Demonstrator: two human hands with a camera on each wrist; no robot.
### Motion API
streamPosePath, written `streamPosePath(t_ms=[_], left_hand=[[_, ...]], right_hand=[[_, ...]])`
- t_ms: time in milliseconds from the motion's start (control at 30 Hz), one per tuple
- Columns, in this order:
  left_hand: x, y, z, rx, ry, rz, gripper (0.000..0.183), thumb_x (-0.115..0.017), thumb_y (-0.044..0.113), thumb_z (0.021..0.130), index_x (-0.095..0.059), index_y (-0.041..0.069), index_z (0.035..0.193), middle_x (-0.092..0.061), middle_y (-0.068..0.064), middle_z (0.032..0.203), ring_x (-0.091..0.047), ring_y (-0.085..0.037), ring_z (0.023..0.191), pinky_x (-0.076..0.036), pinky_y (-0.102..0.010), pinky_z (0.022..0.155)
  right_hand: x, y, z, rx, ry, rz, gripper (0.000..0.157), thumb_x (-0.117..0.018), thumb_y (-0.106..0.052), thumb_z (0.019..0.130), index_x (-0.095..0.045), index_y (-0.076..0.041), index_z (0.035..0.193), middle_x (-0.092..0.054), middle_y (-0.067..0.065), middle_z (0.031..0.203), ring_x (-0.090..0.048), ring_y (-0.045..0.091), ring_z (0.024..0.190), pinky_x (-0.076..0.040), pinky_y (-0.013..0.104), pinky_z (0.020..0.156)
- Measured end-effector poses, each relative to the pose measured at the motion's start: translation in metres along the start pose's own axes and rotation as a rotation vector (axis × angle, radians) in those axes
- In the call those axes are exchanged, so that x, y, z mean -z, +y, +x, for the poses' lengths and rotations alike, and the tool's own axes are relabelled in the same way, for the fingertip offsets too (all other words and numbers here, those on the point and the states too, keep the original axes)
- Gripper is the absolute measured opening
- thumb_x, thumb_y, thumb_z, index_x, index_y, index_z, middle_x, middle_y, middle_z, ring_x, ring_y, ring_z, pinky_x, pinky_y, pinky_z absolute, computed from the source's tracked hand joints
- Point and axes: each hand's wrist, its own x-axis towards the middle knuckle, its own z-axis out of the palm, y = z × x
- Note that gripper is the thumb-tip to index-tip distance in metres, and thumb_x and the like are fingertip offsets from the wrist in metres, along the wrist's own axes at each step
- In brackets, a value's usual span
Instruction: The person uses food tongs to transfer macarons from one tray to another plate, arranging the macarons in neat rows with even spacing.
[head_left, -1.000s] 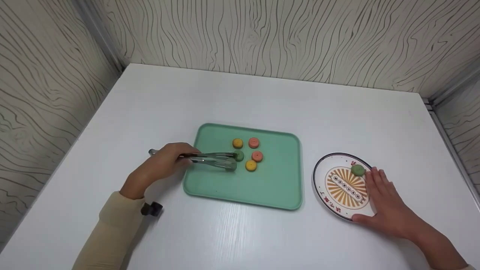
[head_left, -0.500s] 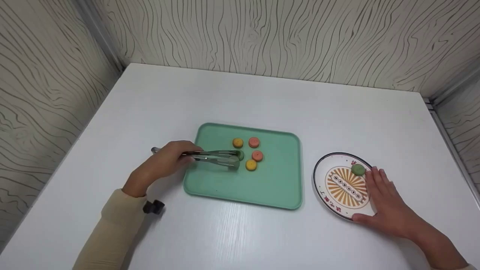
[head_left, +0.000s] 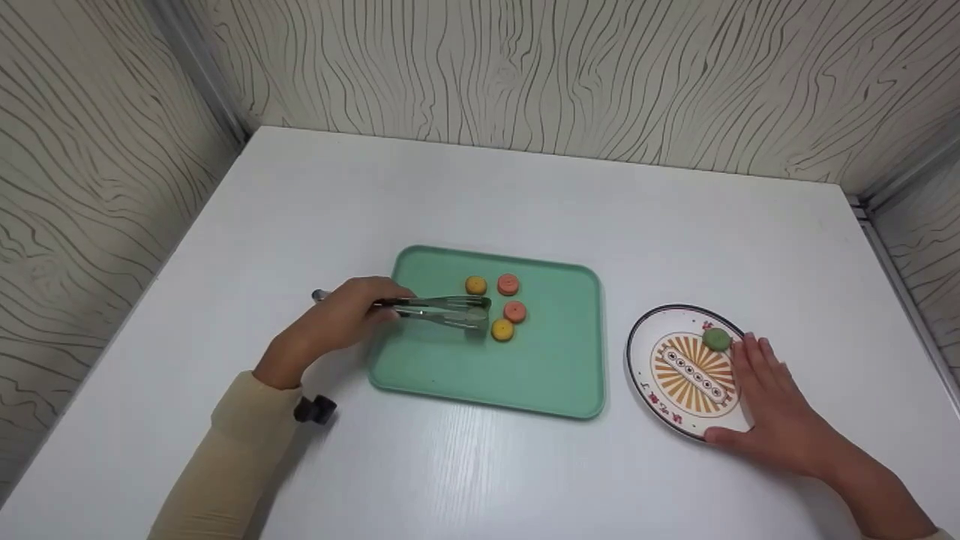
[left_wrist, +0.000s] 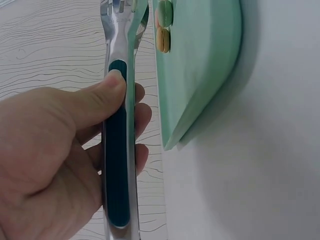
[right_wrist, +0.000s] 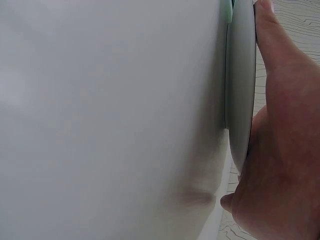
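Note:
My left hand [head_left: 337, 319] grips metal tongs [head_left: 448, 302] with dark teal handle grips, the thumb pressing one grip in the left wrist view. The tongs' heads are slightly spread over the green tray [head_left: 487, 386]. They cover the spot of a green macaron [left_wrist: 165, 14], which shows in the left wrist view. Close by sit two yellow macarons [head_left: 475, 285] and two pink macarons [head_left: 508, 284]. At the right, my right hand [head_left: 776, 420] rests on the rim of a patterned white plate [head_left: 646, 334], fingers extended. A green macaron [head_left: 716, 340] lies on that plate near my fingertips.
The tray and plate stand apart on a white table [head_left: 450, 480], the tray having a low raised rim. Wood-grain-patterned panels [head_left: 525, 75] rise behind the table and at its sides. A small black object [head_left: 315, 409] is at my left wrist.
My left hand has moved the tongs a little right and away from me, so their heads now cover the tray's green macaron in the head view. The right hand and plate have stayed put.

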Motion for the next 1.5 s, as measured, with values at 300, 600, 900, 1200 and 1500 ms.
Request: streamPosePath(t_ms=[300,600,900,1200,1500], left_hand=[[-0.001,0.005,0.007,-0.017,-0.004,-0.001,0.027,-0.067,-0.001,0.096,-0.071,0.001,0.122,-0.072,-0.009,0.116,-0.065,-0.026,0.108,-0.052,-0.046,0.095],[-0.003,0.009,0.015,-0.033,-0.009,0.032,0.027,-0.067,0.001,0.097,-0.07,0.0,0.123,-0.071,-0.01,0.116,-0.065,-0.027,0.109,-0.052,-0.045,0.096],[-0.006,0.016,0.026,-0.039,-0.025,0.067,0.028,-0.067,0.0,0.096,-0.07,0.0,0.124,-0.072,-0.011,0.115,-0.065,-0.026,0.107,-0.053,-0.044,0.094],[-0.009,0.027,0.036,-0.082,-0.046,0.075,0.027,-0.067,0.002,0.096,-0.07,0.0,0.123,-0.071,-0.012,0.117,-0.064,-0.028,0.109,-0.052,-0.044,0.096],[-0.018,0.034,0.047,-0.064,-0.079,0.086,0.03,-0.068,0.001,0.096,-0.07,0.003,0.126,-0.072,-0.008,0.118,-0.065,-0.023,0.111,-0.052,-0.039,0.096]], right_hand=[[0.0,0.0,0.0,0.007,0.014,0.007,0.128,-0.08,-0.052,0.082,0.003,0.006,0.16,0.006,0.03,0.166,0.019,0.034,0.153,0.021,0.021,0.112],[0.0,0.001,0.0,0.01,0.01,0.004,0.128,-0.081,-0.051,0.081,0.003,0.006,0.159,0.005,0.031,0.165,0.02,0.032,0.153,0.021,0.024,0.114],[0.0,0.0,0.001,-0.002,-0.001,-0.001,0.128,-0.08,-0.051,0.082,0.004,0.007,0.159,0.007,0.032,0.165,0.021,0.033,0.153,0.022,0.023,0.112],[0.0,0.0,0.0,0.007,0.004,-0.001,0.127,-0.081,-0.05,0.082,0.002,0.008,0.159,0.006,0.032,0.165,0.021,0.031,0.153,0.021,0.023,0.113],[0.0,0.001,0.001,0.004,0.004,0.004,0.127,-0.081,-0.05,0.082,0.003,0.007,0.159,0.005,0.032,0.165,0.021,0.032,0.153,0.021,0.023,0.113]])
